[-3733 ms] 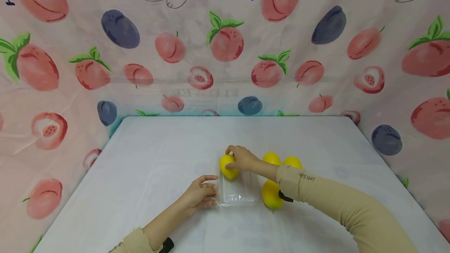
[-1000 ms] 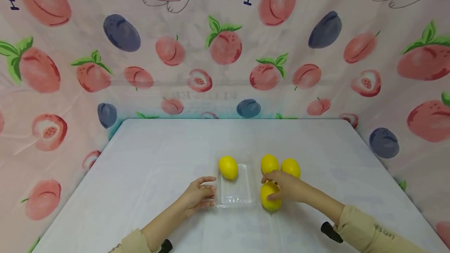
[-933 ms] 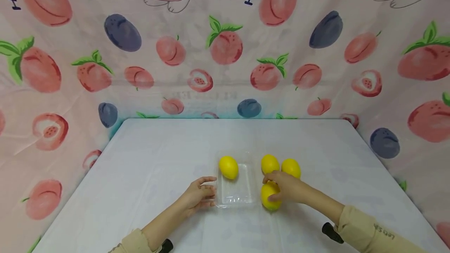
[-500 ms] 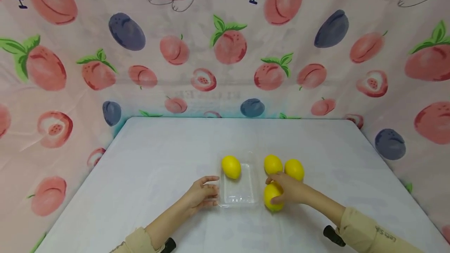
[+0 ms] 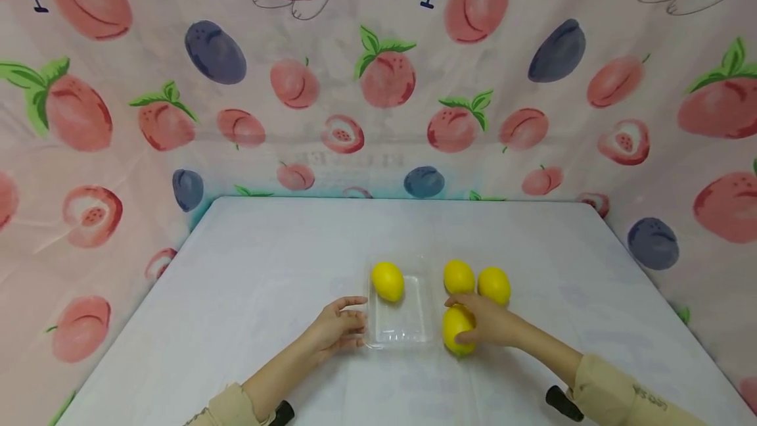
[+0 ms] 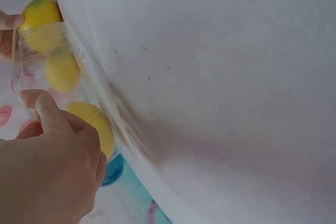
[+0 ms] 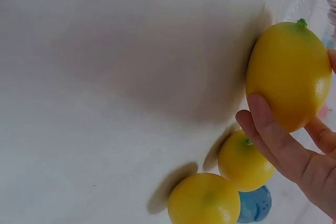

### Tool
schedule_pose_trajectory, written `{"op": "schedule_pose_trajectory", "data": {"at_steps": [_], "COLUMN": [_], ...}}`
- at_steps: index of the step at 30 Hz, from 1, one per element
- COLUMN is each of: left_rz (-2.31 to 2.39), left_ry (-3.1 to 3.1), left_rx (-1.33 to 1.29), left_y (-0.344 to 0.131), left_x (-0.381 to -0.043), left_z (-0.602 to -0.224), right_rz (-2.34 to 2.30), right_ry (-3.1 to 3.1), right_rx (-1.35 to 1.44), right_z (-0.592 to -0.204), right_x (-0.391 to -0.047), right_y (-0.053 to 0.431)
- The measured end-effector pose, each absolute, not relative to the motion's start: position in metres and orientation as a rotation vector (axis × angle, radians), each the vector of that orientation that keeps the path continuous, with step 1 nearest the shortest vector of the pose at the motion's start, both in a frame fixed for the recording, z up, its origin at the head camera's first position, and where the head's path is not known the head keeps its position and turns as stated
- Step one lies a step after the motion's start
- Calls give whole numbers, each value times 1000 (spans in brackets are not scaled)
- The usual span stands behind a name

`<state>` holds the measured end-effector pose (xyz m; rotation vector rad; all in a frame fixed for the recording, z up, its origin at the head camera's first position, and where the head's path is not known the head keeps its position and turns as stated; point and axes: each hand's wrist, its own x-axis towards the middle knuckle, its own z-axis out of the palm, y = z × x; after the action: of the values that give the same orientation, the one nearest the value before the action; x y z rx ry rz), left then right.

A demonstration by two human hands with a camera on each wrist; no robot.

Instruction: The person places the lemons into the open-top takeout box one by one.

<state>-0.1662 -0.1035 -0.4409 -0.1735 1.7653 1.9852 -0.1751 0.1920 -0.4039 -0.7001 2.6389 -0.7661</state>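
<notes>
My right hand (image 5: 487, 322) holds the nearest of three loose lemons (image 7: 289, 72), fingers on its far side and thumb on its near side. Behind it two other lemons, one (image 5: 458, 277) on the left and one (image 5: 494, 285) on the right, lie on the table. A clear plastic tray (image 5: 402, 340) stands left of them, with a single lemon (image 5: 388, 281) in its far left corner. At the tray's left edge, my left hand (image 5: 337, 329) touches the rim with spread, lightly bent fingers. Seen from the left wrist, lemons show through the tray's transparent wall (image 6: 31, 72).
White cloth covers the table (image 5: 284, 248). Its far edge meets a hanging cloth (image 5: 331, 91) printed with peaches and plums. A dark wrist camera (image 5: 564, 403) sits by the right cuff, another (image 5: 284, 413) by the left.
My right hand has let go of a lemon in the tray and moved right and nearer, onto another lemon. The left hand stays at the tray's edge. Over the last second little has moved.
</notes>
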Motion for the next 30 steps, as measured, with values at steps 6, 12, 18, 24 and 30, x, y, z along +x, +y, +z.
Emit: {"op": "schedule_pose_trajectory", "data": {"at_steps": [6, 12, 18, 24, 30], "left_rz": [1991, 2000, 1991, 1998, 1999], "left_ry": [1758, 1752, 1760, 1752, 1745], "left_rx": [-174, -163, -173, -178, -182], "left_y": [-105, -105, -103, -103, -104], "left_x": [-165, -165, -166, -166, -166], "left_z": [-443, -445, -445, -445, -444], "right_rz": [-821, -868, -893, -881, -888], "right_ry": [2632, 2626, 2620, 2608, 2603], "right_rx": [-717, -712, -630, -661, -658], "right_z": [-408, -410, -408, -405, -395], "right_x": [-171, -168, -168, -171, -177], "right_y": [194, 195, 198, 202, 203]}}
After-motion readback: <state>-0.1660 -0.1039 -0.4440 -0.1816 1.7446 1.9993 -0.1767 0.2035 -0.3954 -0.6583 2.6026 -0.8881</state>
